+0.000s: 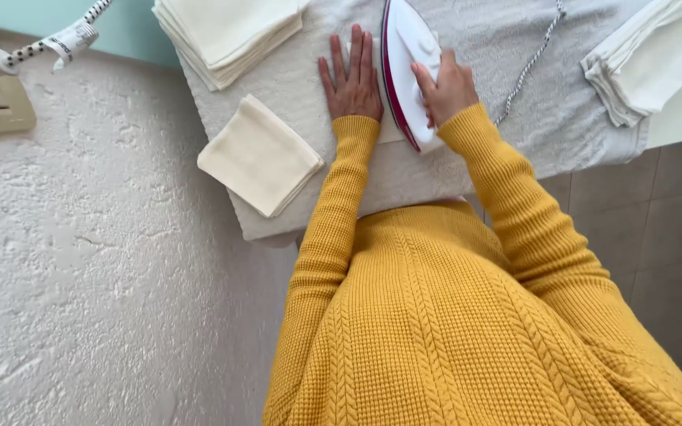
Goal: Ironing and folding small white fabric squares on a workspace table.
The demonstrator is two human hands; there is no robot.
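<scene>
I'm mid-press — right hand wrapped round the white iron, left hand flat, empty, pinning cloth on the board; next, I'd judge, a steady glide away.

You get soft, even daylight and a sharp picture; faint shadows only, mild glare on the iron at 12 o'clock.

Bare board between folded cloth and cloth stack.
</scene>
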